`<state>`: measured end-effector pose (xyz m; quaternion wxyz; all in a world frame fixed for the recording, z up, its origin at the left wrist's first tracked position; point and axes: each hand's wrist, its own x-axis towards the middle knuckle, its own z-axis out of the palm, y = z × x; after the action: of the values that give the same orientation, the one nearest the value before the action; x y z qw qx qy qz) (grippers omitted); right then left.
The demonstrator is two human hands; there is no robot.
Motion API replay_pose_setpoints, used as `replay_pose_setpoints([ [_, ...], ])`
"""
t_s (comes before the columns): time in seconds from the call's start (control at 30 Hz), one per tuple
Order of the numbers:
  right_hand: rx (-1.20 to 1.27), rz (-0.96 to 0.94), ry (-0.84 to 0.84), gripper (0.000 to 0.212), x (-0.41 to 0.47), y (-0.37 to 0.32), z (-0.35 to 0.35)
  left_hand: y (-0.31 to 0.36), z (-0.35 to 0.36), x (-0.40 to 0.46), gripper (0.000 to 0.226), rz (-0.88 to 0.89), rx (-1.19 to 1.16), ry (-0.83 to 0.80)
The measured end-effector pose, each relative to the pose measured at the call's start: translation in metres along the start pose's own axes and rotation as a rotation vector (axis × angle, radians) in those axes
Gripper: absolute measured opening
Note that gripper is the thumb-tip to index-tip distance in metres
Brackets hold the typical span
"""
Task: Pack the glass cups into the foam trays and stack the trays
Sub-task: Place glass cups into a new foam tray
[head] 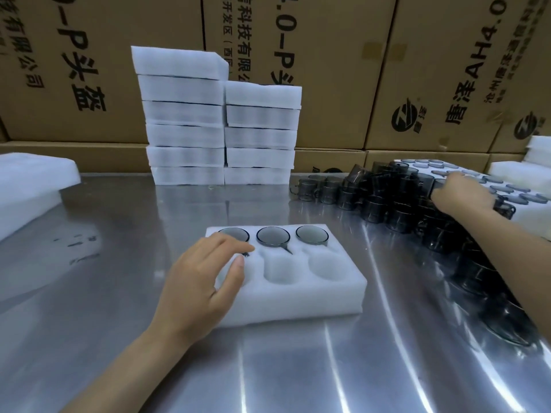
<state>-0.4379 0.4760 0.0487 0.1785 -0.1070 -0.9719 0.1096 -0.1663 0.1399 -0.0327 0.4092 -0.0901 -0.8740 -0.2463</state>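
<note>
A white foam tray (298, 296) with six pockets lies on the steel table in front of me. Its far row holds three smoky grey glass cups (272, 236); two near pockets show bare, and my hand covers the near left one. My left hand (202, 281) rests on the tray's left side with relaxed fingers, holding nothing. A large heap of grey glass cups (396, 204) lies at the right. My right hand (460, 190) reaches into that heap with its fingers curled round a cup at the top.
Two stacks of filled foam trays (217, 129) stand at the back centre. Loose foam pieces (29, 186) lie at the left. Another foam tray with cups (489, 180) sits far right behind the heap. Cardboard boxes (357, 70) wall the back.
</note>
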Motion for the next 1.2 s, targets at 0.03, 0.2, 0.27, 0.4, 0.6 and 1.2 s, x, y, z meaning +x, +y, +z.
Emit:
replay_pose_setpoints([
  [0.03, -0.019, 0.008, -0.007, 0.035, 0.001, -0.001, 0.002, -0.001, 0.000, 0.000, 0.033, -0.004, -0.007, 0.001],
  [0.2, -0.042, 0.021, -0.006, 0.017, 0.002, -0.008, 0.010, 0.000, 0.000, 0.000, 0.033, -0.019, -0.021, 0.000],
  [0.27, -0.044, 0.021, 0.010, 0.013, 0.000, -0.011, 0.011, 0.000, 0.000, 0.000, 0.032, -0.016, -0.021, -0.002],
  [0.4, -0.071, 0.011, -0.008, 0.008, -0.002, -0.013, 0.014, -0.001, 0.000, -0.001, 0.032, -0.026, -0.027, -0.007],
  [0.6, -0.054, -0.037, 0.026, 0.013, -0.010, -0.012, 0.012, -0.001, 0.000, 0.000, 0.032, -0.033, -0.038, -0.008],
  [1.2, 0.688, -1.205, 0.011, 0.017, -0.216, -0.132, -0.034, -0.008, -0.014, 0.000, 0.073, -0.244, -0.306, -0.007],
])
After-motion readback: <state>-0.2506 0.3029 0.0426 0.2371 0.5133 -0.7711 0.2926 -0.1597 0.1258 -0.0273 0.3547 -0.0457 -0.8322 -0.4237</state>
